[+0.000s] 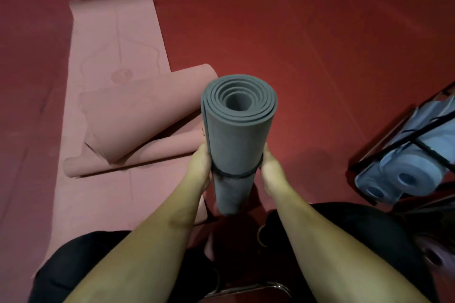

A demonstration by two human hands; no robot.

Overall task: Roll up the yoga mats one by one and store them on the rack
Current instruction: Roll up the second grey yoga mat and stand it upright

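Item: my left hand point(200, 167), pressed against the 9 o'clock side of the grey rolled mat point(236, 140); fingers hidden behind the roll, grip not readable.
Item: my right hand point(270, 167), against the 3 o'clock side, fingers likewise hidden.
Item: grey rolled mat, upright between both hands, open spiral end facing me, a thin black band point(234, 175) around it at hand level.
Item: pink mat point(118, 96), at 10 o'clock, flat on the red floor point(320, 32), near end partly rolled.
Item: rack point(418, 145), at 3 o'clock, holding blue rolled mats point(408, 177).
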